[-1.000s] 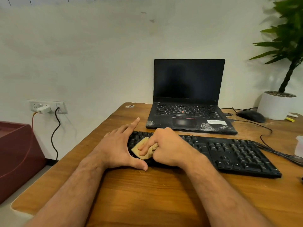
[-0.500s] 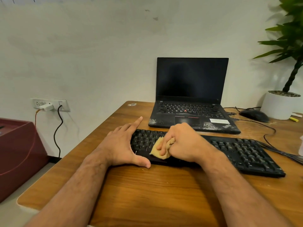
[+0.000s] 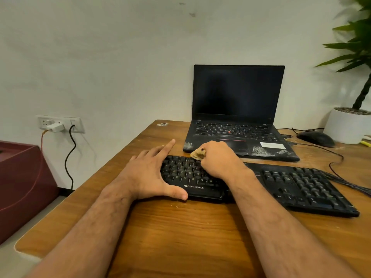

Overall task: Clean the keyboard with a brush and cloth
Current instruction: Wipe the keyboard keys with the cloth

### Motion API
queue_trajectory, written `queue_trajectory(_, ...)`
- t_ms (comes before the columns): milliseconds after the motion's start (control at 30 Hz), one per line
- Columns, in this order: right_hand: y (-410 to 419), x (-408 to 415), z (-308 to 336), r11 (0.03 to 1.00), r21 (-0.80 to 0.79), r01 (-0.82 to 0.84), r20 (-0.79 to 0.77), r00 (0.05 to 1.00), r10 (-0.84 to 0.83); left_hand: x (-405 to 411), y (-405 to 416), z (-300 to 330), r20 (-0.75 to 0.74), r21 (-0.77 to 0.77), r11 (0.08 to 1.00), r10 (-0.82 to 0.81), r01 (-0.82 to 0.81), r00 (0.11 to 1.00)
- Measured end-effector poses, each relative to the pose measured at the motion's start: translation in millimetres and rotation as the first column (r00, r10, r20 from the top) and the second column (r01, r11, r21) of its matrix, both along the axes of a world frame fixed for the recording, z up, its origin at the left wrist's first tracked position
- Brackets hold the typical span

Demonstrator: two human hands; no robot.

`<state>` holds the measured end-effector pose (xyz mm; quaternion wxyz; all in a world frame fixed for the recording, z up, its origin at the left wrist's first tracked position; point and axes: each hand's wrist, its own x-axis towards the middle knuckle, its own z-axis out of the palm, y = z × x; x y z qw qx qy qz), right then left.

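Your right hand [image 3: 217,160] has slid the balled-up cloth [image 3: 197,153] from the near left keys a second ago up to the far edge of the keyboard [image 3: 301,183], fingers curled tight round it. Your left hand [image 3: 149,173] stays flat, fingers straight, bracing the left end. So the left block looks wiped; the right half's still waiting.

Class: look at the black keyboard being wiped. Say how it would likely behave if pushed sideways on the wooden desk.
The keyboard probably slides easily, since the left hand braces its end while the right hand rubs with the cloth. It looks stiff, flat and unlikely to tip. Its cable may tug.
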<state>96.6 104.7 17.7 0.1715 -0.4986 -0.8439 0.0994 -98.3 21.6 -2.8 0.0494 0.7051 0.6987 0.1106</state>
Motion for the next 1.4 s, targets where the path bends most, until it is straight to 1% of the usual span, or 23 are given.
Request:
queue_trajectory(67,-2.3,0.1,1.2,0.999,0.048,-0.015,-0.033,0.999,0.017,-0.3,0.5,-0.1,0.006,0.004,1.0,-0.001,0.001,1.0)
queue_trajectory(133,-7.2,-1.5,2.6,0.994,0.055,-0.091,-0.091,0.991,0.096,-0.5,0.7,0.0,0.005,0.008,1.0,-0.008,0.008,1.0)
queue_trajectory(167,-9.4,-3.0,2.9,0.99,0.035,-0.135,-0.089,0.987,0.137,-0.6,0.5,0.1,0.004,0.008,1.0,-0.013,0.013,1.0)
queue_trajectory(200,-11.0,-4.9,2.2,0.986,0.013,-0.164,-0.066,0.984,0.165,-0.4,0.4,0.2,0.003,0.008,1.0,-0.017,0.017,1.0)
queue_trajectory(267,-9.9,-8.3,-0.1,0.99,0.014,-0.143,0.007,0.99,0.143,-0.2,-0.4,0.5,0.005,0.011,1.0,-0.02,0.019,1.0)
queue_trajectory(333,-7.1,-9.2,-0.3,0.993,0.09,-0.078,0.084,0.994,0.071,0.0,-1.2,0.3,0.012,0.02,1.0,-0.02,0.02,1.0)
queue_trajectory(367,-6.3,-8.8,-0.7,0.99,0.122,-0.066,0.092,0.994,0.055,-0.1,-1.5,0.2,0.013,0.023,1.0,-0.022,0.022,1.0)
queue_trajectory(400,-6.5,-8.1,-1.2,0.987,0.141,-0.078,0.076,0.995,0.068,-0.1,-1.7,0.2,0.013,0.026,0.999,-0.027,0.027,1.0)
queue_trajectory(467,-9.9,-5.9,-1.3,0.985,0.11,-0.136,0.01,0.991,0.136,-0.6,-2.0,-0.4,0.004,0.04,0.998,-0.042,0.042,0.999)
queue_trajectory(533,-22.3,-3.9,2.5,0.979,0.014,-0.203,-0.058,0.977,0.204,-1.7,-2.3,-1.8,-0.005,0.05,0.997,-0.052,0.053,0.999)
queue_trajectory(633,-39.7,3.5,8.3,0.948,-0.119,-0.294,-0.217,0.94,0.264,-1.8,-2.0,-1.9,-0.007,0.044,0.997,-0.056,0.056,0.998)
queue_trajectory(733,-46.8,7.3,10.2,0.934,-0.12,-0.335,-0.305,0.908,0.287,-2.0,-2.2,-0.7,0.004,0.03,0.998,-0.05,0.05,0.999)
queue_trajectory(800,-51.6,2.5,10.0,0.936,-0.064,-0.346,-0.281,0.906,0.316,-2.2,-2.4,-1.0,0.003,0.037,0.998,-0.053,0.053,0.999)
queue_trajectory(833,-53.6,-1.8,8.9,0.924,-0.045,-0.38,-0.247,0.901,0.358,-2.5,-2.3,-1.5,0.001,0.04,0.998,-0.057,0.057,0.998)
queue_trajectory(900,-54.3,-7.1,6.0,0.902,-0.055,-0.429,-0.173,0.894,0.414,-2.6,-2.2,-1.5,0.001,0.039,0.997,-0.06,0.06,0.998)
queue_trajectory(967,-49.9,-3.8,8.7,0.926,-0.092,-0.367,-0.157,0.923,0.35,-1.9,-2.5,-0.8,0.006,0.035,0.998,-0.054,0.054,0.998)
queue_trajectory(1033,-44.9,6.7,15.7,0.961,-0.095,-0.259,-0.143,0.959,0.244,-0.7,-3.1,0.2,0.008,0.026,0.999,-0.047,0.047,0.999)
queue_trajectory(1133,-38.6,20.0,18.1,0.996,0.002,-0.093,-0.153,0.984,0.092,-1.5,-3.0,0.2,0.015,0.016,0.999,-0.044,0.044,0.999)
queue_trajectory(1200,-34.3,20.5,11.6,0.996,0.022,-0.084,-0.153,0.984,0.086,-2.2,-1.2,0.5,0.005,0.01,0.999,-0.048,0.048,0.999)
queue_trajectory(1300,-24.8,8.8,-4.3,0.987,-0.006,-0.162,-0.082,0.983,0.161,-1.4,2.2,1.9,-0.04,0.002,0.999,-0.046,0.046,0.998)
queue_trajectory(1333,-20.7,4.5,-6.9,0.987,0.01,-0.158,-0.063,0.985,0.158,-1.0,3.0,2.2,-0.047,-0.003,0.999,-0.043,0.043,0.998)
queue_trajectory(1400,-12.4,-0.7,-6.4,0.994,0.049,-0.099,-0.033,0.994,0.101,-0.6,4.4,2.4,-0.039,-0.013,0.999,-0.039,0.038,0.998)
